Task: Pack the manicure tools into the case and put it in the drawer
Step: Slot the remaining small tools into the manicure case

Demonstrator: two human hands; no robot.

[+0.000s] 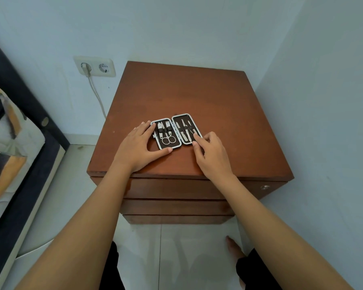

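Drawers [176, 190] sit shut under the front edge. The left hand [137, 148] brackets the open case [176, 130] in a loose, spread grip; the right hand [213, 155] presses fingertips on its right half. Bare top [187, 91] stretches beyond toward the wall.

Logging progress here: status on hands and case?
Left hand steadying open case. Right hand fingertips on right-half tools. Drawers shut. Nothing blocking.

Both hands [137, 146] [213, 155] touch the open case [176, 131] on the nightstand [197, 97].
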